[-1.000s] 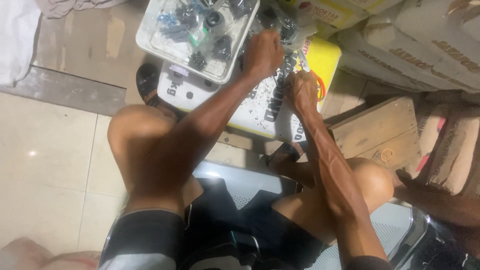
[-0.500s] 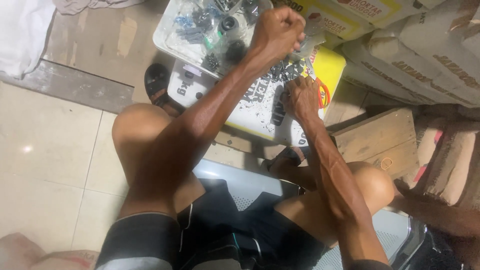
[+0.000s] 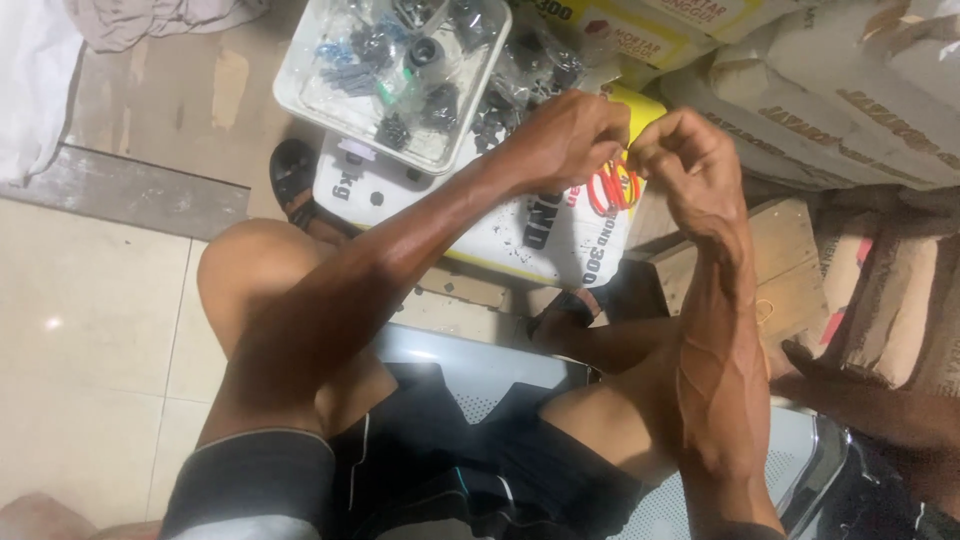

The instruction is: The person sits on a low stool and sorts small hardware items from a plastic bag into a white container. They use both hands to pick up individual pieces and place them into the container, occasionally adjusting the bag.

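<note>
From the head camera, the left hand (image 3: 570, 135) and right hand (image 3: 685, 160) are meeting above a white sack (image 3: 480, 225) lying on the floor. Both sets of fingers are curling tight, pinching something too small to make out between them. A clear plastic tray (image 3: 300, 95) of dark small parts is sitting on the sack, just beyond the left hand.

Bystanders on the floor around the seat

A pale crumpled cloth (image 3: 40, 90) lies at the floor's far left edge, stacked grey-white paper sacks (image 3: 850, 110) fill the far right corner, a wooden crate (image 3: 790, 260) sits below them, and a black sandal (image 3: 295, 180) rests on beige tiles (image 3: 90, 330).
</note>
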